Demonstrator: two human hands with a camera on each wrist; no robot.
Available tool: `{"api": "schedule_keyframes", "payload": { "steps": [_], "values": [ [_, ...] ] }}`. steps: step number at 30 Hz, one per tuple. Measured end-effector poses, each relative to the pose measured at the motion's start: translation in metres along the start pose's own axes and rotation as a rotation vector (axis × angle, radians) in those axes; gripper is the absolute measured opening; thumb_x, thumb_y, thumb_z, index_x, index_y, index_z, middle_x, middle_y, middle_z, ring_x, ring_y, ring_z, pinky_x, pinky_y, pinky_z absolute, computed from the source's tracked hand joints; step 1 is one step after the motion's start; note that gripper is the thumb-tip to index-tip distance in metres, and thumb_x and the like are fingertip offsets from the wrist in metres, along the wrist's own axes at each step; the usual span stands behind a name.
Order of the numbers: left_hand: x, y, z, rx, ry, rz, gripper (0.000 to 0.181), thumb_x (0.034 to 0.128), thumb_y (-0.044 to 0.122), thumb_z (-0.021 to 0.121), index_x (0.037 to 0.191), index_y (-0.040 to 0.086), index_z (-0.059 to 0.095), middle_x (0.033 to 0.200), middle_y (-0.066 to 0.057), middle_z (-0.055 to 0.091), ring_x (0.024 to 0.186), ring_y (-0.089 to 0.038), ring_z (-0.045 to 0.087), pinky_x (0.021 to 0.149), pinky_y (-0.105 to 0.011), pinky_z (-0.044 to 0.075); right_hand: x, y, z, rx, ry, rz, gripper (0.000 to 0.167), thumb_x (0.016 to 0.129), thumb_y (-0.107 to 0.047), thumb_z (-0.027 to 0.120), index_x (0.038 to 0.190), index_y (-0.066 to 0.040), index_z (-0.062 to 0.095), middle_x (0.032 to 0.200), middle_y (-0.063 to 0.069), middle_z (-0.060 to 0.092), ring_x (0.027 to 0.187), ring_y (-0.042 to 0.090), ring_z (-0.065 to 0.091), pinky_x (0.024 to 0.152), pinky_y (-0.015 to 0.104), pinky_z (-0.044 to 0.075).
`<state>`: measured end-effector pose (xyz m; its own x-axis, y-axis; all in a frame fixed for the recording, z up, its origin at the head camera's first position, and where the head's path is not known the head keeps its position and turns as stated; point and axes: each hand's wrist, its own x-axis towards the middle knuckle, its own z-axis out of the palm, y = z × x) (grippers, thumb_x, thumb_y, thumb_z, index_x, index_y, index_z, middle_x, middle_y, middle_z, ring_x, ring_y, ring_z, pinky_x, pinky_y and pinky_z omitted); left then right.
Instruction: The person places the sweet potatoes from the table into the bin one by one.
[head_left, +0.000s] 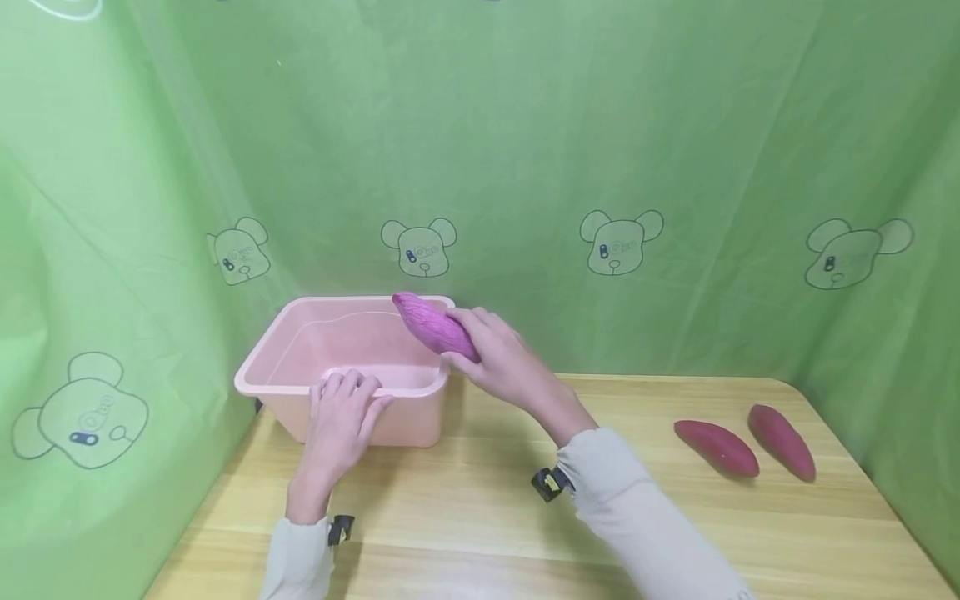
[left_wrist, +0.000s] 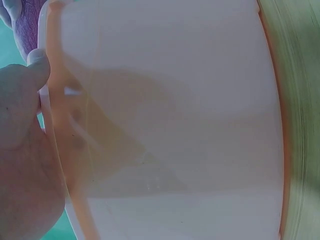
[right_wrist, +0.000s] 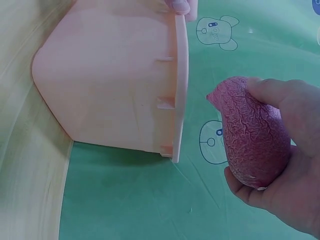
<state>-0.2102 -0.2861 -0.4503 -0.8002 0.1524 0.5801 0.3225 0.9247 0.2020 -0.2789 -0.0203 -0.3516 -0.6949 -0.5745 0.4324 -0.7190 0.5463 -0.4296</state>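
A pink tub (head_left: 420, 421) stands at the left of the table. The left hand (head_left: 339, 425) grips its near rim, fingers bent over the edge into the tub; in the left wrist view the thumb of that hand (left_wrist: 25, 110) lies on the rim. The right hand (head_left: 506, 362) holds a wrinkled purple sweet potato (head_left: 433, 327) above the tub's right rim. In the right wrist view the right hand (right_wrist: 285, 145) has thumb and fingers around the sweet potato (right_wrist: 252, 132), beside the tub (right_wrist: 115, 75) and not touching it.
Two smooth dark red sweet potatoes, one (head_left: 717, 448) left of the other (head_left: 782, 442), lie at the right of the wooden table (head_left: 480, 533). A green curtain (head_left: 510, 150) with bear-face drawings hangs behind and at both sides.
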Motion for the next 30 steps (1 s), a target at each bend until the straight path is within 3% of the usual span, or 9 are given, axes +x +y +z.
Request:
{"api": "schedule_keyframes", "payload": {
  "steps": [7,19,30],
  "values": [
    [-0.005,-0.001,0.002,0.011,0.013,0.01,0.022,0.1027,0.038,0.06,0.099,0.016,0.062,0.093,-0.002,0.055,0.093,-0.028,0.048,0.096,-0.053,0.031,0.003,0.0,0.012,0.022,-0.009,-0.004,0.058,0.099,-0.031,0.07,0.149,-0.01,0.048,0.131,0.011,0.061,0.114,0.027,0.059,0.094,0.046,0.053],
    [0.0,-0.001,0.001,0.02,0.006,0.004,0.024,0.1038,0.04,0.058,0.098,0.016,0.061,0.093,-0.002,0.055,0.093,-0.029,0.048,0.096,-0.053,0.031,0.019,-0.006,0.015,-0.015,-0.059,-0.012,0.053,0.099,-0.031,0.068,0.146,-0.012,0.051,0.122,0.01,0.06,0.106,0.025,0.057,0.085,0.044,0.054],
    [0.0,-0.001,0.001,0.011,0.007,-0.002,0.024,0.1037,0.04,0.058,0.099,0.016,0.063,0.094,-0.003,0.056,0.094,-0.029,0.048,0.098,-0.053,0.031,0.025,-0.005,0.026,-0.007,-0.063,0.022,0.052,0.099,-0.031,0.068,0.145,-0.01,0.052,0.128,0.014,0.057,0.109,0.026,0.055,0.088,0.044,0.053]
  ]
}}
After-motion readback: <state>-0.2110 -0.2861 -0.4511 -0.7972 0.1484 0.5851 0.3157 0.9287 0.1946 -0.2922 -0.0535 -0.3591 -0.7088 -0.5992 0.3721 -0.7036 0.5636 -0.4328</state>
